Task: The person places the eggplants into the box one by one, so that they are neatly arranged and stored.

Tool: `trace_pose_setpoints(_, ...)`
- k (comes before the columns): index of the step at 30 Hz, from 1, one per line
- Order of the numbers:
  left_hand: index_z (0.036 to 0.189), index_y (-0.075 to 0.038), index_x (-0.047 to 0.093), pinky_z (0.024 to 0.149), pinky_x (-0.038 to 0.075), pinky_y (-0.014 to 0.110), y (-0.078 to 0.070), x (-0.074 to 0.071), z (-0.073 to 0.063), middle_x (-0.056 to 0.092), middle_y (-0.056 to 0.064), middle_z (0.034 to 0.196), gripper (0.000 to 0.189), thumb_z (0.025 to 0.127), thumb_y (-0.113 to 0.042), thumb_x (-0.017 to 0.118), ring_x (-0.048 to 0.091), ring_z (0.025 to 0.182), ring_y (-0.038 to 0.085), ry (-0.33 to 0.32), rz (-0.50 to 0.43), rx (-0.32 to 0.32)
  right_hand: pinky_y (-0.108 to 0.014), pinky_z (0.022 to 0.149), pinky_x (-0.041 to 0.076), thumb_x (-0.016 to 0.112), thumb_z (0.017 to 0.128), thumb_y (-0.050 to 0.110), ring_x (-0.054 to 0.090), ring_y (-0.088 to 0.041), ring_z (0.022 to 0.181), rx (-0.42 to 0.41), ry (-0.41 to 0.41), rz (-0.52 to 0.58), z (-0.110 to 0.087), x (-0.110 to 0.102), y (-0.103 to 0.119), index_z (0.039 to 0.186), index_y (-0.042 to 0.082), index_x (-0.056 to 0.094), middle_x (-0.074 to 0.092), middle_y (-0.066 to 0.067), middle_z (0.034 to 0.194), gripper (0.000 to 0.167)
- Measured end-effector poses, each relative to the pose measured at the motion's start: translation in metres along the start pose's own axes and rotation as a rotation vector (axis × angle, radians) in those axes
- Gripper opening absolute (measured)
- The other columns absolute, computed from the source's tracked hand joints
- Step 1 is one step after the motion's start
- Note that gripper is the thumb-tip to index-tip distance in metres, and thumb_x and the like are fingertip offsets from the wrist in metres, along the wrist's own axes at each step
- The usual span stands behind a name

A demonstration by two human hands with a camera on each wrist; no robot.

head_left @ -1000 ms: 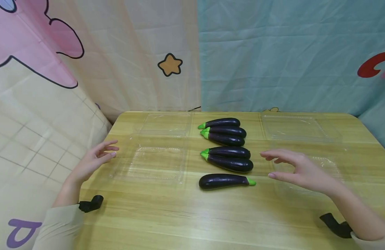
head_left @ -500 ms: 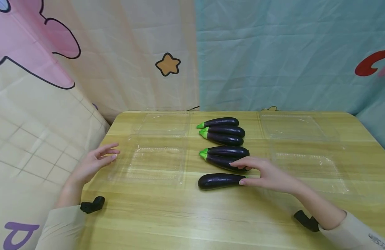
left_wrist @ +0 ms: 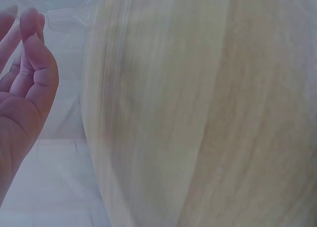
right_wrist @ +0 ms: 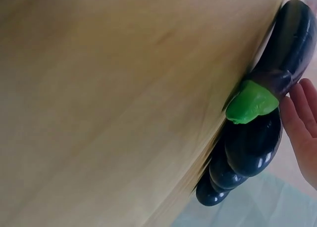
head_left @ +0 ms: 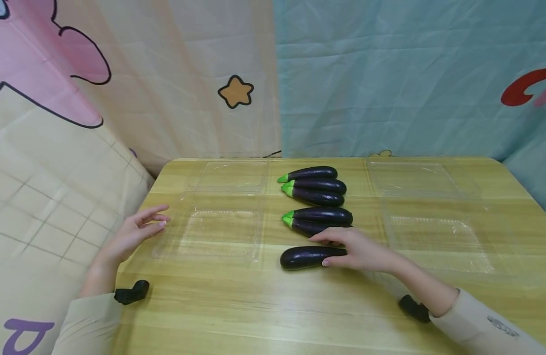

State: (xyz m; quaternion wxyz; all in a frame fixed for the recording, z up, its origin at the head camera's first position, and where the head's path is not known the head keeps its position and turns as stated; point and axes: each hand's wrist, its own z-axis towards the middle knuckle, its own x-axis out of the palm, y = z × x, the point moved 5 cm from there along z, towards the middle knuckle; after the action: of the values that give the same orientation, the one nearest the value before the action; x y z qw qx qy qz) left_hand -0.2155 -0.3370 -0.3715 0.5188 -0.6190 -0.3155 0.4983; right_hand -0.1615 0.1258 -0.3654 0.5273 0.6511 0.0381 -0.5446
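Note:
One eggplant (head_left: 306, 257) lies nearest on the wooden table, its green cap (right_wrist: 253, 103) toward the right. Over its right half reaches my right hand (head_left: 350, 249), thumb at the near side and fingers beyond it. The fingers look fairly straight; contact is hard to judge. Behind lie a pair of eggplants (head_left: 322, 215), one partly covered by that hand, and a farther group of three eggplants (head_left: 317, 185). At the table's left edge my left hand (head_left: 137, 230) hovers with loosely bent fingers, holding nothing, beside a clear plastic container (head_left: 256, 249).
On the right a second clear container (head_left: 470, 246) stands open, with its lid part (head_left: 415, 180) toward the back. The left container's lid part (head_left: 233, 176) also lies at the back. A printed curtain (head_left: 366, 88) hangs behind the table (head_left: 237, 315).
My right hand has moved left from above the right container to the nearest eggplant, which has stayed in place. My left hand has barely moved. The head view has shifted slightly.

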Motion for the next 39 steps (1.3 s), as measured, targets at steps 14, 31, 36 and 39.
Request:
trace_pose_setpoints(14,0.126,-0.022,0.055,0.078,0.049,0.017,0.004,0.000,0.001,0.061,-0.004,0.103,0.038,0.094,-0.002,0.052,0.061,0.095,0.006,-0.001,-0.031,-0.005,-0.038,0.090,0.045,0.071,0.083,0.017,0.054,-0.019,0.112,0.032,0.053,-0.043,0.008,0.007,-0.001,0.123,0.009,0.059,0.060,-0.002,0.120,0.043)
trace_pose_setpoints(31,0.130,-0.015,0.054,0.075,0.050,0.019,0.006,0.001,0.002,0.060,0.001,0.105,0.039,0.095,0.001,0.049,0.062,0.089,0.009,0.027,-0.138,0.006,-0.038,0.091,0.046,0.071,0.083,0.013,0.055,-0.020,0.113,0.063,0.097,-0.047,0.013,0.014,-0.001,0.120,0.009,0.062,0.062,-0.002,0.120,0.039)
trace_pose_setpoints(36,0.130,-0.013,0.053,0.074,0.050,0.019,0.005,0.001,0.002,0.060,0.002,0.106,0.038,0.095,0.000,0.049,0.062,0.085,0.010,0.027,-0.137,0.002,-0.038,0.091,0.046,0.072,0.082,0.013,0.055,-0.020,0.113,0.068,0.097,-0.037,0.013,0.015,-0.001,0.120,0.009,0.062,0.062,-0.002,0.119,0.039)
trace_pose_setpoints(39,0.130,-0.014,0.054,0.074,0.050,0.019,0.005,0.001,0.002,0.060,0.002,0.106,0.038,0.095,0.000,0.049,0.062,0.084,0.010,0.028,-0.138,0.001,-0.037,0.091,0.046,0.072,0.082,0.013,0.055,-0.020,0.113,0.065,0.097,-0.033,0.014,0.015,0.000,0.119,0.009,0.063,0.062,-0.002,0.119,0.038)
